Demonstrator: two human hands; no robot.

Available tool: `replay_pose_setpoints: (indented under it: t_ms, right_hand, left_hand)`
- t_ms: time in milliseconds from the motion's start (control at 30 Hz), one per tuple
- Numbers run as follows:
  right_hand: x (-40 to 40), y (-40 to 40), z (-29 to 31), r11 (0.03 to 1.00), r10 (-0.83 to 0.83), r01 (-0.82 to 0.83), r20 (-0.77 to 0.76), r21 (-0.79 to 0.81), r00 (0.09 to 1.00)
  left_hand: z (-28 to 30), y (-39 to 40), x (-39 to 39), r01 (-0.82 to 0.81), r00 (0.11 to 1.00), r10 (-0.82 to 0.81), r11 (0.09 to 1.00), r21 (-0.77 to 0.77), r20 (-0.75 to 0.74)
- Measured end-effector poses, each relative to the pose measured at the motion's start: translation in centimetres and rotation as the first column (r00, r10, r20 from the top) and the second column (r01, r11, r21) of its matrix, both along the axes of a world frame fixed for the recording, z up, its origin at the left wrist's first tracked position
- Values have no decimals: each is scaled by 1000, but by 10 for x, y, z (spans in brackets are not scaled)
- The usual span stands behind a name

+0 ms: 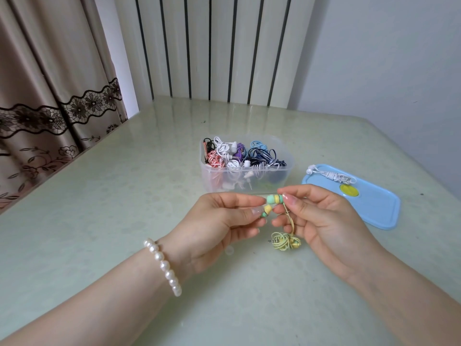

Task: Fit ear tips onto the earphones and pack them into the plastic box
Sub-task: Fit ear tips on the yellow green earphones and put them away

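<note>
Fingertips (287, 197) of the right hand (321, 218) pinched the upper earbud (274, 199) just in front of the plastic box (245, 163); the left hand (219, 223) pinched the lower earbud (266, 211). Their coiled yellow cable (284, 241) hung below. Right of the box, white earphones (331, 175) lay on the blue lid (374, 208).

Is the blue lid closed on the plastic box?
No, the blue lid lies flat on the table to the right of the open plastic box, with a white earphone bundle on it.
</note>
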State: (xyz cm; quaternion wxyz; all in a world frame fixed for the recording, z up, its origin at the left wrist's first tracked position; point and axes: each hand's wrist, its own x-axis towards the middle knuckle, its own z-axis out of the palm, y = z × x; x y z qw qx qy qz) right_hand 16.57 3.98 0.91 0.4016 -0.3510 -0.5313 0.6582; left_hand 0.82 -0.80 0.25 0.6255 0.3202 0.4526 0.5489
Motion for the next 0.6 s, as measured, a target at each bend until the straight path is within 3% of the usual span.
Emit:
replay_pose_setpoints:
  t_ms: [100,300,600]
  right_hand:
    - [0,0,-2,997,-27,27,1,75,1000]
    - [-3,-4,-4,899,-163,116,75,423,984]
    - [-4,-6,-7,850,-243,154,115,504,963]
  left_hand:
    - [-1,-1,2,0,1000,1,1000,31,-30]
    - [-3,-6,10,-37,977,59,993,108,-207]
    - [-1,-10,16,-36,910,137,966,255,-391]
